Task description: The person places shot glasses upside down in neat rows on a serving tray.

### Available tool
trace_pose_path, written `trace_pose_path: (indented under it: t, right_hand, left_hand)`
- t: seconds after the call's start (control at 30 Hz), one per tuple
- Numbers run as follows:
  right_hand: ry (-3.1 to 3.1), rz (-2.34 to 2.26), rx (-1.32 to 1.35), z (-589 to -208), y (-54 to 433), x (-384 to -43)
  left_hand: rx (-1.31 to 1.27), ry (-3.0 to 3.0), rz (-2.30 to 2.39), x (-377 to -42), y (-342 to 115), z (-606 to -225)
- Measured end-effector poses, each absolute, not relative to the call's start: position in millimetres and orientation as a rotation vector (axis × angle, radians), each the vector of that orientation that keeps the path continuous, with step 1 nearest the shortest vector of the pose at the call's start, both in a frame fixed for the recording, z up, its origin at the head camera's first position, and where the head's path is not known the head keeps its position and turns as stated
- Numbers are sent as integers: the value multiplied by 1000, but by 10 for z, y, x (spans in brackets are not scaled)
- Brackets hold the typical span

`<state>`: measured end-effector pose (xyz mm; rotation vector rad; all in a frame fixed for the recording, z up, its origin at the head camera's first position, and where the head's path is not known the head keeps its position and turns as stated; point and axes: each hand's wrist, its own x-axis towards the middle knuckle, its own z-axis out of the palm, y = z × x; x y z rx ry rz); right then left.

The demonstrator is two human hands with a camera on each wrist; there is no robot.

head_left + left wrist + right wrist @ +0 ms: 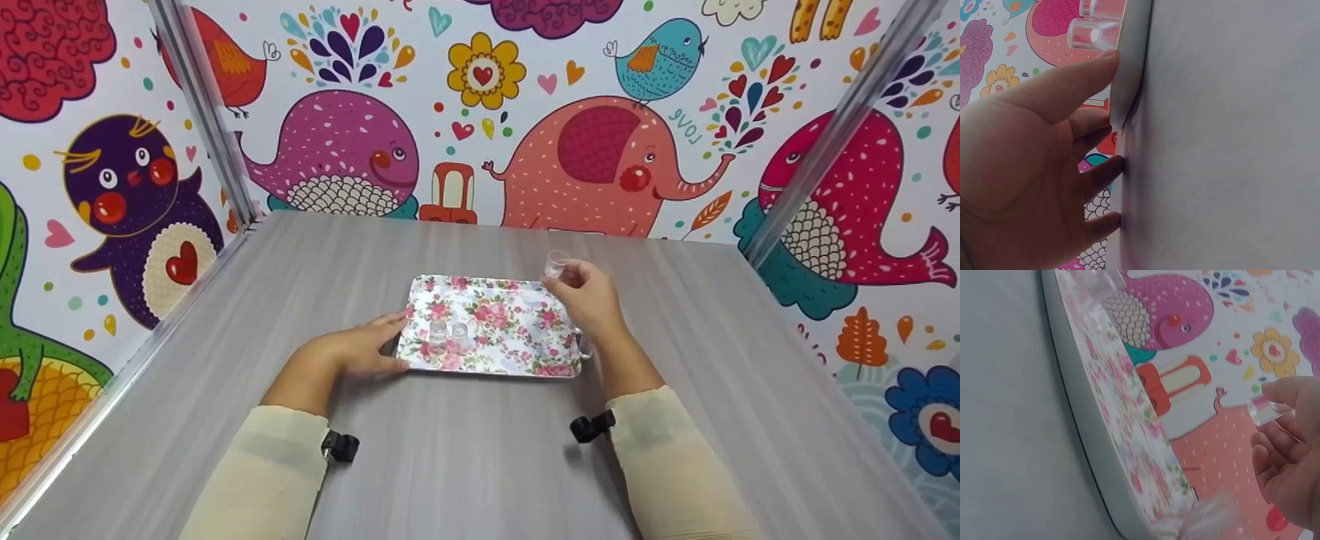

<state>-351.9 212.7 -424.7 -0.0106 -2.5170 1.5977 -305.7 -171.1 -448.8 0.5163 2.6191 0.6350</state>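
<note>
My right hand [589, 296] pinches a small clear shot glass [556, 264] between thumb and fingers, raised over the far right corner of the flowered tray [517, 322]. In the right wrist view the glass [1264, 410] is tilted. At the tray's left end rests my left hand [367, 346]; in the left wrist view its thumb [1098, 70] touches the rim, with the fingers extended along the edge. Two more clear glasses [439, 334] stand on the tray's left part. Another clear glass [585, 346] shows at the tray's right edge, partly hidden by my right wrist.
The tray lies on a grey wood-grain table [465, 442]. Behind it rises a wall [457, 135] printed with cartoon animals. Metal posts [210, 112] stand at both back corners.
</note>
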Motion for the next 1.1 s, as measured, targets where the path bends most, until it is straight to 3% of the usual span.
trace_pose_path:
  t: [0.2,0.5,1.1]
  right_hand:
    - [-2497,1628,242,-4258,1852,-3398]
    - [-2519,1656,389,-4290,1656,-3319]
    - [-2442,1665,466,-4300,1647,-3288]
  left_hand:
    - [545,2618,639,-3058,-1728,-4496]
    - [542,2616,634,-3066,-1723,-4508]
    - [530,2626,634,-3074,-1724,-4509]
